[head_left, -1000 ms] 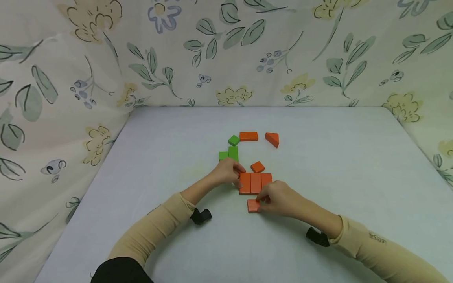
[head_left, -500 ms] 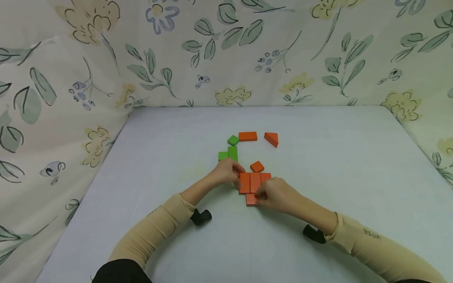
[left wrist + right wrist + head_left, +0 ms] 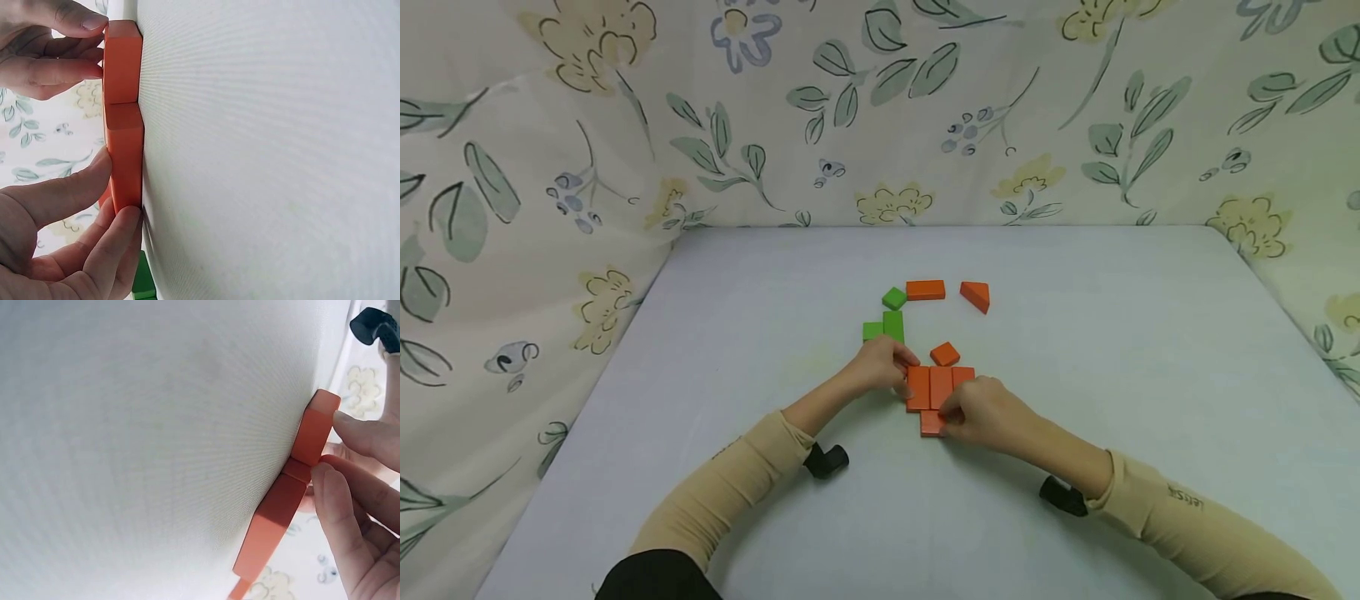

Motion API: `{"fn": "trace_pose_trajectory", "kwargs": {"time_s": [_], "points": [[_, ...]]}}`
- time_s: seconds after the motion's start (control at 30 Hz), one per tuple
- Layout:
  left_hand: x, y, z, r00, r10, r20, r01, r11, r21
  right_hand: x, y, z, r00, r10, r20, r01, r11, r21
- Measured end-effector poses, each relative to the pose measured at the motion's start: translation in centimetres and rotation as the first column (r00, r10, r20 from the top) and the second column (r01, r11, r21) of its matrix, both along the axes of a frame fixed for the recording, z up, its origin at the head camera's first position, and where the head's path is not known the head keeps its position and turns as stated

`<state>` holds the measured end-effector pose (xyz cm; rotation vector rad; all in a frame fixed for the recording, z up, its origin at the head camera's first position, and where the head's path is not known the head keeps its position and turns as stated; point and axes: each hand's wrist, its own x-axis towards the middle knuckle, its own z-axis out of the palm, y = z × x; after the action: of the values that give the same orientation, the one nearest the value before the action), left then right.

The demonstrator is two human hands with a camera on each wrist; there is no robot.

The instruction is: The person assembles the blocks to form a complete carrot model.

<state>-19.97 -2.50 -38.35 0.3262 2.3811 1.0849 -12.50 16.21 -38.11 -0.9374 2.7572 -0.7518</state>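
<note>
Three upright orange rectangular blocks (image 3: 940, 386) lie side by side in the middle of the table in the head view. My left hand (image 3: 880, 364) holds the left block of this row (image 3: 128, 159), thumb and fingers at its ends. My right hand (image 3: 988, 414) pinches a smaller orange block (image 3: 931, 424), which touches the row's near edge, below the middle. In the right wrist view, thumb and fingertips are on this block (image 3: 312, 434). The right hand partly hides the row's right block. An orange block set cornerwise (image 3: 945, 354) sits at the row's far edge.
Beyond my left hand lie two green blocks side by side (image 3: 893, 323) and a green block set cornerwise (image 3: 894, 297). An orange rectangular block (image 3: 926, 290) and an orange triangular block (image 3: 975, 295) are farther back. The white table (image 3: 737, 292) meets a floral cloth (image 3: 887, 108).
My right hand has moved the small orange block away from me, up against the row's near edge, and stays on it. The left hand keeps its place at the row's left block.
</note>
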Motion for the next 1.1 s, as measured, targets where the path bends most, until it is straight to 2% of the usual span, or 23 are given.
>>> {"fn": "trace_pose_trajectory", "kwargs": {"time_s": [0.2,0.33,0.43,0.53,0.7,0.87,1.0,1.1], "points": [[0.0,-0.1,0.1,1.000,-0.009,-0.013,0.009,1.000,-0.001,-0.1,-0.1,0.0,1.000,0.007,-0.002,-0.007,1.000,0.003],[0.0,-0.1,0.1,1.000,-0.012,-0.012,0.012,1.000,0.003,-0.3,0.1,0.6,1.000,-0.005,-0.023,0.006,1.000,0.015],[0.0,-0.2,0.1,1.000,-0.014,-0.010,0.014,1.000,0.004,-1.3,0.6,1.5,0.998,-0.039,-0.052,0.039,0.999,-0.002],[0.0,-0.2,0.1,1.000,-0.009,-0.007,0.009,1.000,0.003,-3.0,1.4,2.1,0.997,-0.061,-0.038,0.059,0.996,-0.060],[0.1,-0.2,0.0,1.000,-0.007,-0.007,0.007,1.000,-0.002,-6.1,3.1,1.2,0.991,-0.112,0.077,0.121,0.984,-0.131],[0.0,-0.2,-0.1,1.000,-0.009,-0.014,0.009,1.000,0.000,-8.3,3.8,-0.1,0.956,-0.173,0.238,0.209,0.969,-0.134],[-0.1,-0.2,-0.2,1.000,-0.011,-0.015,0.011,1.000,0.003,-9.2,3.8,-0.6,0.935,-0.131,0.330,0.186,0.972,-0.140],[-0.1,-0.2,-0.3,1.000,-0.021,-0.017,0.021,1.000,0.004,-9.3,3.7,-0.7,0.929,-0.091,0.359,0.149,0.979,-0.137]]}}
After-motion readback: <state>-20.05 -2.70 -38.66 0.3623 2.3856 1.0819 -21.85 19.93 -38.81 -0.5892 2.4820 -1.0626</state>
